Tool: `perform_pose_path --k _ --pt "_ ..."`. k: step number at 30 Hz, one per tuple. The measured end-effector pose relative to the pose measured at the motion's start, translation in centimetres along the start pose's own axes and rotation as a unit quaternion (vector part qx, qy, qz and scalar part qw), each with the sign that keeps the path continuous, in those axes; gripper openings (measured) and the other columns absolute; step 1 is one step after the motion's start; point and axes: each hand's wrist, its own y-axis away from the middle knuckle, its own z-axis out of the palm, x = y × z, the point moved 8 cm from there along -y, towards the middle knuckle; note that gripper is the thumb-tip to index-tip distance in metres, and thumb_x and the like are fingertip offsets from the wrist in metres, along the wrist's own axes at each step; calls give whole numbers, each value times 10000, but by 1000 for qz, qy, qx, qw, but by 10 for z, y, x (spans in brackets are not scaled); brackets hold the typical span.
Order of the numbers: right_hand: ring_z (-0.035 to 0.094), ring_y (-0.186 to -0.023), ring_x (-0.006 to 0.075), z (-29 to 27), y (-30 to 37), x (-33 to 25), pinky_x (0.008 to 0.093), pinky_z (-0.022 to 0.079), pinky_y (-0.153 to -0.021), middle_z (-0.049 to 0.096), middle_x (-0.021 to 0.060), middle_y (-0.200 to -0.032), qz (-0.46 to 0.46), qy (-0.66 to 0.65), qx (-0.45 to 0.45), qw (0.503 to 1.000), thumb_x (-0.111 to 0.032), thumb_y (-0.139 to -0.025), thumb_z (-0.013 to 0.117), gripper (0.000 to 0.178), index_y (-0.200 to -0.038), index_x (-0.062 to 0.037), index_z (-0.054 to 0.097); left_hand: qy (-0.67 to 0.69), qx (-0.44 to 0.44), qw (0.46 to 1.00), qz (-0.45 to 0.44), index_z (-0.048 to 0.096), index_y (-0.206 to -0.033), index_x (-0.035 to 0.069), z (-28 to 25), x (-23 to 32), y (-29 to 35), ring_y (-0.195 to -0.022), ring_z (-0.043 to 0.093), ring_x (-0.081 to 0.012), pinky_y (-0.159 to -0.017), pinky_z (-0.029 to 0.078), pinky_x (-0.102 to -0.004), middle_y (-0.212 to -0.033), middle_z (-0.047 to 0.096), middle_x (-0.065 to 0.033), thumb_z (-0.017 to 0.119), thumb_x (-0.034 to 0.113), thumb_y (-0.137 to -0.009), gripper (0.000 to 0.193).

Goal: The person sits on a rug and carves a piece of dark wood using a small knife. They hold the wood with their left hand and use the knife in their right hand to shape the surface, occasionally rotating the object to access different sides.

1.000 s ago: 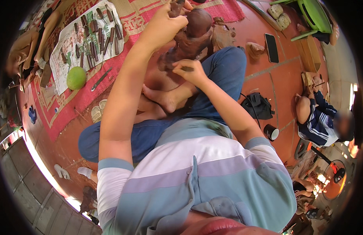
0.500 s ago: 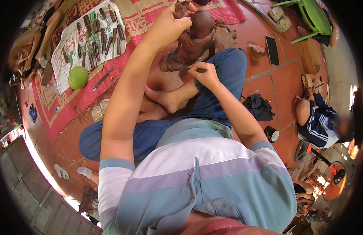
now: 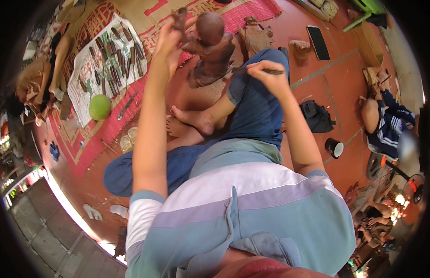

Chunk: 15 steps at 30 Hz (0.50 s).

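A dark brown carved wooden figure with a round bald head is standing on the red floor by the person's knee. The left hand is clasping its upper side. The right hand is pinching a thin dark carving tool, just beside the figure.

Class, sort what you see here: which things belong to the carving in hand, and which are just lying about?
In use:
left hand steadying the wooden figure
right hand gripping a thin carving tool
spare chisels on the cloth

Lying about:
green ball
phone
black cup
dark bag
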Motion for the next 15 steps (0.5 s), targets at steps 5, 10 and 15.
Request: perform_pose_path --k 5,10,15 --pt "658 -870 212 -58 -14 22 317 543 -795 673 156 -969 44 -325 155 932 -90 -844 643 127 -828 36 636 -429 171 883 -86 353 -1368 -16 -157 -127 74 -1327 322 -327 -1099 239 -417 -1426 337 -224 498 170 -896 527" --pt "653 -905 236 -66 -10 40 322 561 -813 645 195 -1036 35 -380 203 902 -34 -848 624 86 -853 53 623 -787 -19 614 -64 252 -1396 -83 -86 -203 86 -1380 135 -435 -1146 133 -436 -1476 130 -313 503 36 -759 694" --pt "648 -886 208 -64 -9 43 303 560 -810 648 170 -1011 34 -399 199 894 -41 -844 643 69 -830 26 639 -761 0 638 -118 108 -1415 -102 -46 -218 118 -1310 244 -494 -1090 265 -438 -1469 30 -349 512 39 -763 779"
